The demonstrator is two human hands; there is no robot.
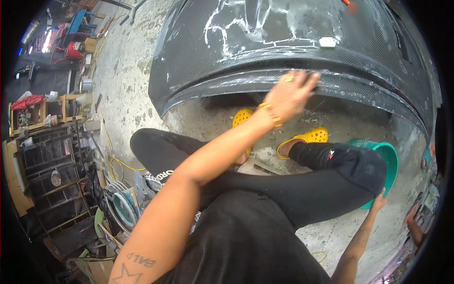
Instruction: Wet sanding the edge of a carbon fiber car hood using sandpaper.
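Observation:
My left hand (294, 94), with a ring and a yellow bracelet (272, 116), presses on the front edge of a black carbon-fibre car hood (189, 61). Its fingers look bent and their tips are blurred; whatever lies under them is hidden. White wet-looking residue streaks the hood's surface. A small white block (327, 42) rests on the hood beyond my left hand. Low on the right, my right hand (378, 203) has its fingers closed at the rim of a green bucket (391, 165), which my knee partly covers.
Yellow clogs (316, 136) are on my feet, on the stained concrete floor (127, 80) under the hood's edge. Metal racks (56, 165), a coiled yellow cord (113, 161) and stacked buckets (124, 208) crowd the left. An orange item (346, 2) lies at the hood's far side.

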